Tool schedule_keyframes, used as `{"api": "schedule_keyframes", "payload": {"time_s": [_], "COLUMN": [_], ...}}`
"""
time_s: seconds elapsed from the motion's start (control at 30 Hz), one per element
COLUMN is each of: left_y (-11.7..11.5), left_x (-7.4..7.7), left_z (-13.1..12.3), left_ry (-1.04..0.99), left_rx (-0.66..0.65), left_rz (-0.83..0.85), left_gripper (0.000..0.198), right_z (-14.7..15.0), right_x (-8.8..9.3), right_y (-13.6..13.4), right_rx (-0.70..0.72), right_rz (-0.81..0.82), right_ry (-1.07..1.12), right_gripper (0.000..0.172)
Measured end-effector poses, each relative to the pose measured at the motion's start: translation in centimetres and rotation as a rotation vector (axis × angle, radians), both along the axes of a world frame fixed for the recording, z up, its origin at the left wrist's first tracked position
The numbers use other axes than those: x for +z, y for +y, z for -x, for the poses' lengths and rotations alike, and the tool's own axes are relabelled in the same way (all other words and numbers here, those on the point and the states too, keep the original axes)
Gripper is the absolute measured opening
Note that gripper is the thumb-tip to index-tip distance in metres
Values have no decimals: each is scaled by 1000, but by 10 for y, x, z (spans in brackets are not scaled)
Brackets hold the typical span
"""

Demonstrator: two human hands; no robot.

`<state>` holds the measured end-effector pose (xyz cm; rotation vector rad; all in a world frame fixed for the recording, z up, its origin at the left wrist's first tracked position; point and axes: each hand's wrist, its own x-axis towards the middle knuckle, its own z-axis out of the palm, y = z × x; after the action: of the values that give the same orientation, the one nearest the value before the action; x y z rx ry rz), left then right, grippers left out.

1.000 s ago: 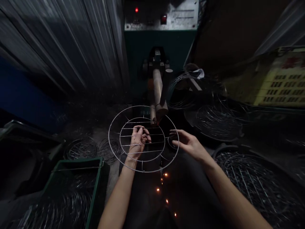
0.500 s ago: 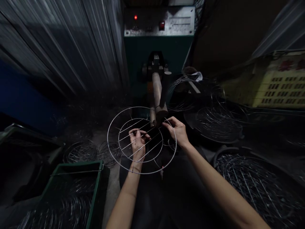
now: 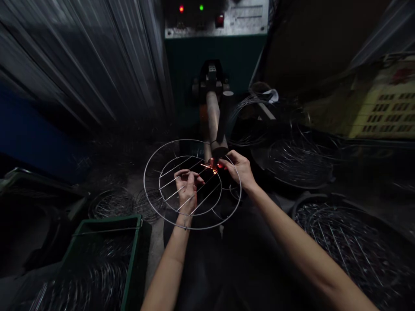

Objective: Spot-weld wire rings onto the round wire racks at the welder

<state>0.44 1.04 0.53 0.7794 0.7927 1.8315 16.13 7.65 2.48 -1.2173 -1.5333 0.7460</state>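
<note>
A round wire rack (image 3: 151, 204), made of two rings with straight bars across the inner one, lies tilted between my hands. My left hand (image 3: 187, 190) is under the bars, fingers curled and pinched on the rack's wire. At the right side, my right hand (image 3: 240, 169) pinches near the outer ring beside the electrode tips; what its fingertips hold is partly hidden. The rack's far inner edge sits at the tips of the spot welder (image 3: 214, 121), where orange sparks (image 3: 214, 171) fly.
A green crate (image 3: 132, 255) of wire parts stands at the lower left. Round dark tubs of wire pieces (image 3: 343, 242) are on the right, below a yellow crate (image 3: 385, 112). Wire rings (image 3: 112, 203) lie on the floor at left.
Sparks have appeared at the electrode tips, and a green light has come on beside the red one on the machine panel. Both hands keep their grip; the view has shifted slightly.
</note>
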Motion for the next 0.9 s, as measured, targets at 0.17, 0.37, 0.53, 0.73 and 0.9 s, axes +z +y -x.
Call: {"api": "schedule_keyframes", "payload": {"time_s": [0.17, 0.37, 0.53, 0.73, 0.9], "left_y": [-6, -2, -4, -17, -25], "left_x": [-10, -9, 3, -8, -16], "left_z": [13, 27, 26, 15, 9], "left_ry": [-31, -289, -327, -348, -399], "left_rx": [-136, -538, -714, -759, -682], "left_rz": [55, 259, 321, 303, 301], "left_gripper": [48, 36, 40, 41, 45], "right_z": [-32, -41, -25, -35, -31], "right_x": [6, 0, -8, -4, -4], "right_y": [-31, -94, -96, -81, -60], "right_rx": [79, 176, -54, -38, 53], "right_rz": [73, 223, 143, 159, 146], "right_ry": [-26, 33, 92, 188, 197], "right_gripper": [27, 31, 22, 24, 25]}}
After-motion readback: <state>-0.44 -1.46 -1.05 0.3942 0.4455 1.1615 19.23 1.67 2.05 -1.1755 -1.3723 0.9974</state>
